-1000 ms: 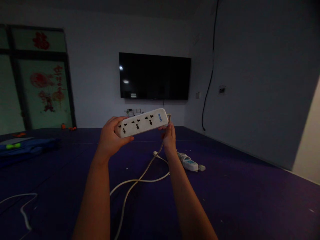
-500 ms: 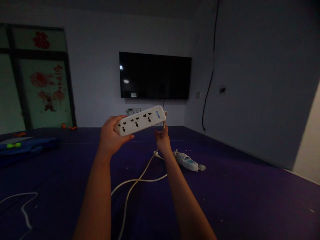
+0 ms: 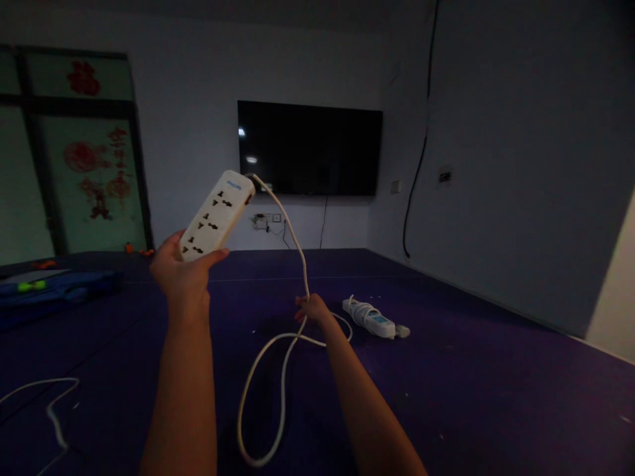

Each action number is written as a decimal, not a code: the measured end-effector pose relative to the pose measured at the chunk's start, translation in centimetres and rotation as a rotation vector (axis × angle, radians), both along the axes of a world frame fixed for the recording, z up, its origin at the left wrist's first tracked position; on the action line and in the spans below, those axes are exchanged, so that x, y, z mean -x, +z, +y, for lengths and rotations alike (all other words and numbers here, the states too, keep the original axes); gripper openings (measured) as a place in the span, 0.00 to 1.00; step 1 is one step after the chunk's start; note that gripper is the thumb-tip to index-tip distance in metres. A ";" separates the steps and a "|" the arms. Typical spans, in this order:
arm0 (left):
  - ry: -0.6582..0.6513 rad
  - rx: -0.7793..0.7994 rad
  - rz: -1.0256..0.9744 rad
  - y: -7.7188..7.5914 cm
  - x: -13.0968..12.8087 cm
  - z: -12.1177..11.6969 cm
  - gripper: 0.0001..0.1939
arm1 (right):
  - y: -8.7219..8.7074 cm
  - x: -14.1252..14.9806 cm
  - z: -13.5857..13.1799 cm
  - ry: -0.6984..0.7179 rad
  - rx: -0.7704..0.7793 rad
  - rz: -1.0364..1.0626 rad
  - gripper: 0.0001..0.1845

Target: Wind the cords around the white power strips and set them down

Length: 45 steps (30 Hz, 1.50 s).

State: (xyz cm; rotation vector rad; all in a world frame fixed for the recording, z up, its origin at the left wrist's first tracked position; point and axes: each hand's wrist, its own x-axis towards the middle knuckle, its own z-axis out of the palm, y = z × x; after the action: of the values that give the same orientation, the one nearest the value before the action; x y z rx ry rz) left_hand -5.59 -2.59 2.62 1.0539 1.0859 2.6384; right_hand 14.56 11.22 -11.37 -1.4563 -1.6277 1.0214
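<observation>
My left hand (image 3: 186, 268) grips the lower end of a white power strip (image 3: 213, 218), its sockets facing me and its corded end tilted up. From its top the white power cord (image 3: 295, 238) arches right and down to my right hand (image 3: 312, 309), whose fingers are around it in a loose hold. Below that hand the cord hangs and lies in a large loop over the purple floor. A second power strip (image 3: 380, 324), with its white cord wound round it, lies on the floor to the right of my right hand.
Purple matting (image 3: 471, 396) covers the floor. At the left lie a blue cloth item (image 3: 94, 284) with green balls on it and a loose white cord (image 3: 54, 423). A television (image 3: 310, 149) hangs on the far wall; a black cable (image 3: 414, 192) runs down the right wall.
My left hand has moved left and turned the power strip more upright. My right hand has slid down and away from the strip along the cord, drawing a length of it out between them.
</observation>
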 end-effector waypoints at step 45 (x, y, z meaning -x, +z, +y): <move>-0.530 0.452 0.232 -2.3 -5.6 2.6 0.15 | 6.0 1.2 -3.0 0.311 -0.293 1.243 0.17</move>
State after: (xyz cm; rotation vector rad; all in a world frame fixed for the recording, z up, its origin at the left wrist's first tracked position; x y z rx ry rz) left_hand -0.04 -0.03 0.29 1.3291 1.1643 1.7926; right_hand 13.36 8.24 -5.36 -0.1769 -0.9663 1.3655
